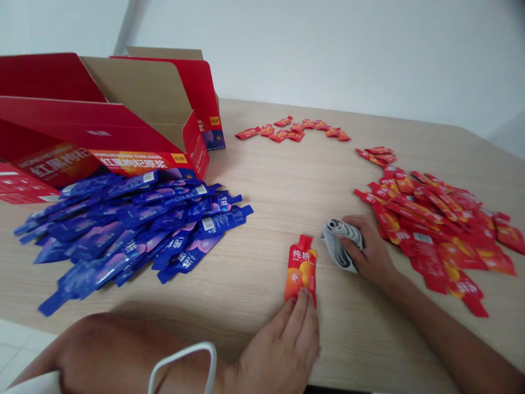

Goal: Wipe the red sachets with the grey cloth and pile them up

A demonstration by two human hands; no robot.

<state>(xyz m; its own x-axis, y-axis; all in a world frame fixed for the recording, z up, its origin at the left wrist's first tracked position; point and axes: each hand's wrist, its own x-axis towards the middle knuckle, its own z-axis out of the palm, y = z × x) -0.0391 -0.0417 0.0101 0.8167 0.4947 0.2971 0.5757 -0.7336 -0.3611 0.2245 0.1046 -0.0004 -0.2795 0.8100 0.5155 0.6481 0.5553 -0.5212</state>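
Observation:
My left hand (283,342) rests at the near edge of the table, its fingers together over the lower end of a red spouted pouch (301,268) printed with orange fruit. The pouch lies face up, spout pointing away from me. To its right, my right hand (371,249) is closed around a rolled grey-and-white cloth (342,246), held at the table just beside the pouch. A large heap of similar red pouches (435,213) lies right of that hand. Left of my hands is a pile of blue spouted pouches (139,219).
Open red cardboard boxes (151,128) with raised flaps stand at the back left, behind the blue pile. Several small red packets (296,129) trail across the far side of the wooden table (279,175). A white loop (182,355) crosses my left forearm.

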